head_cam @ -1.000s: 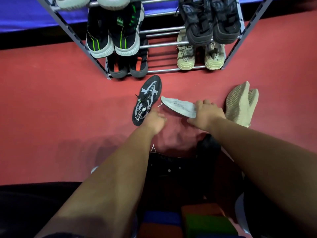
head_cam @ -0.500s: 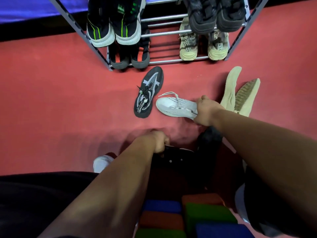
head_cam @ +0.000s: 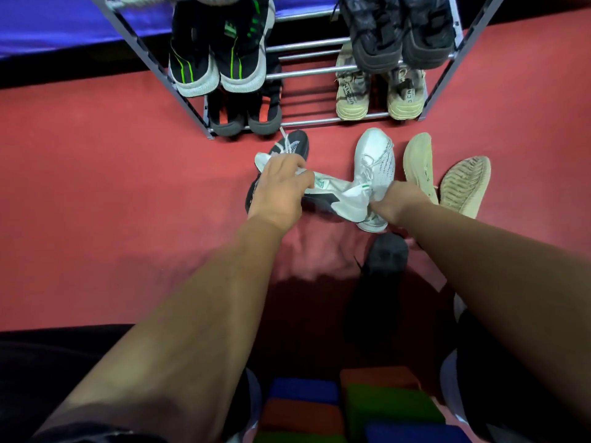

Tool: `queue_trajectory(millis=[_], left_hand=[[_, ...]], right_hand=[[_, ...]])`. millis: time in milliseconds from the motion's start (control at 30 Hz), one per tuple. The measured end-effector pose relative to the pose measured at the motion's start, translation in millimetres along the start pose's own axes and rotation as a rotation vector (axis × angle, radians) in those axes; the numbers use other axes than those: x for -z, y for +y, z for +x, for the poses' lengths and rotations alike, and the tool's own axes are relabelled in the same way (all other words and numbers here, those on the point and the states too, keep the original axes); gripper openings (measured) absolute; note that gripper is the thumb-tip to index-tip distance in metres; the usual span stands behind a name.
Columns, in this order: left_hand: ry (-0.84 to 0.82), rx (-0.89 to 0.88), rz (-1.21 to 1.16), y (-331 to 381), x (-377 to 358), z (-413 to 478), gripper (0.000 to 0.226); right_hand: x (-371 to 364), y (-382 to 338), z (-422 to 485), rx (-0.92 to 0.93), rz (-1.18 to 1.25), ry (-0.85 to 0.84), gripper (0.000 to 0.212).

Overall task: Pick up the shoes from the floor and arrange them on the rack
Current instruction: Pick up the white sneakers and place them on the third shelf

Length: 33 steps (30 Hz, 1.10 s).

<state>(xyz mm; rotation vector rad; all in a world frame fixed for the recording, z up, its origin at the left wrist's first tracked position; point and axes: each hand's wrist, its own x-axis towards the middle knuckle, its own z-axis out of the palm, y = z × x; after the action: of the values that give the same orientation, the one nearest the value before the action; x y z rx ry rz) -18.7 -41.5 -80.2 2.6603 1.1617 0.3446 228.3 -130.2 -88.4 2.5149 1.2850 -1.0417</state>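
**Two white sneakers gripped, loose laces and crowded floor the hazards**

The left hand (head_cam: 281, 190) is closed over a white sneaker (head_cam: 332, 193) lying across a black sneaker (head_cam: 289, 147) beneath it; lifting could drag that shoe by tangled laces. The right hand (head_cam: 395, 203) grips the heel of the second white sneaker (head_cam: 374, 164), toe toward the shoe rack (head_cam: 323, 122). A heel-only hold may let it swing into the beige shoes (head_cam: 419, 164) just right of that hand.
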Motion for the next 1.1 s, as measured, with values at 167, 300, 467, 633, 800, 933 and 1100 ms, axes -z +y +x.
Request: queue_trajectory(millis=[167, 300, 467, 633, 800, 933, 1100], left_hand=[[-0.211, 0.285, 0.162, -2, -6, -26, 0.02], [-0.264, 0.536, 0.274, -5, -12, -48, 0.025], [-0.337, 1.071, -0.16, -2, -14, -51, 0.033], [-0.296, 1.381, -0.558, 31, -23, -38, 0.057], [-0.469, 1.364, -0.433, 57, -30, -24, 0.114], [-0.442, 1.296, -0.392, 51, -43, -32, 0.102], [-0.422, 1.224, -0.306, 56, -50, -34, 0.115]], right_hand=[[-7, -1, -4, 0.003, -0.035, -0.033, 0.052], [-11, 1, -2, 0.013, 0.016, -0.036, 0.056], [-21, 0, -1, -0.024, 0.11, 0.03, 0.095], [-31, 2, -4, 0.051, 0.12, 0.087, 0.093], [-30, 2, -6, 0.105, 0.142, 0.128, 0.079], [-28, 3, 1, 0.155, 0.106, 0.114, 0.083], [-30, -11, 10, 0.094, 0.109, 0.062, 0.102]])
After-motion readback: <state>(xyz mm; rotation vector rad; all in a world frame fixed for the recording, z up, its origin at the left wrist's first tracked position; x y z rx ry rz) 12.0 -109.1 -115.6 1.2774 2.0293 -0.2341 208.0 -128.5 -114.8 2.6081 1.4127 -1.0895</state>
